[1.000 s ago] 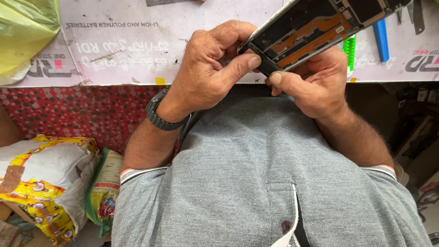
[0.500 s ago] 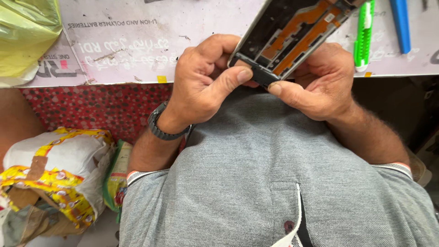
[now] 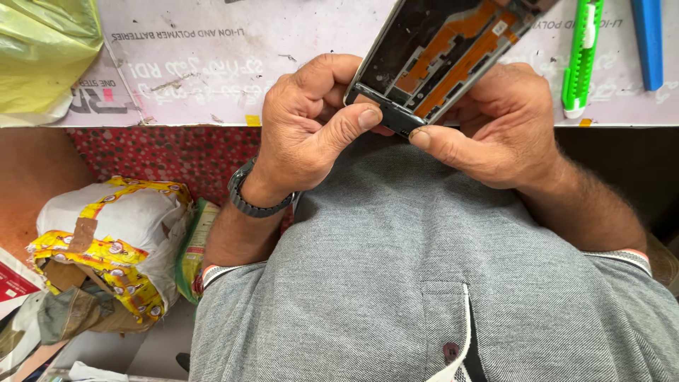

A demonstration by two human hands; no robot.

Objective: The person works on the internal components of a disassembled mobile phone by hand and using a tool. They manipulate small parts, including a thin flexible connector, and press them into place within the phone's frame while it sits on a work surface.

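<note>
**A tight pinch on an open phone**

Both hands hold one thing. The left hand [image 3: 311, 124] is curled tight, and its thumb [image 3: 353, 122] presses on the near end of the open phone frame [image 3: 442, 53]. The right hand [image 3: 506, 124] holds the same end from the other side, with its thumb [image 3: 442, 145] under the dark edge. So each grip is closed on the phone frame, and the frame sits up in the air, tilted, just above the edge of the table [image 3: 212, 78] and over the person's grey shirt [image 3: 424, 283].

The inside of the frame shows. Thin orange strips [image 3: 460, 49] run along it. They look soft and easy to tear. If a thumb slides up and digs in, I think a strip could rip or bend.

All the holding is at one end. The far end goes out of the picture, with no hand on it that I can see. A hard squeeze might twist the frame or crack it.

If the thumbs slip, the frame could drop into the lap or down to the yellow and white bags [image 3: 113, 247] on the floor.

A green tool [image 3: 581, 53] and a blue tool [image 3: 649, 39] lie on the table, near the right hand. A quick jerk of the frame could knock them.
</note>
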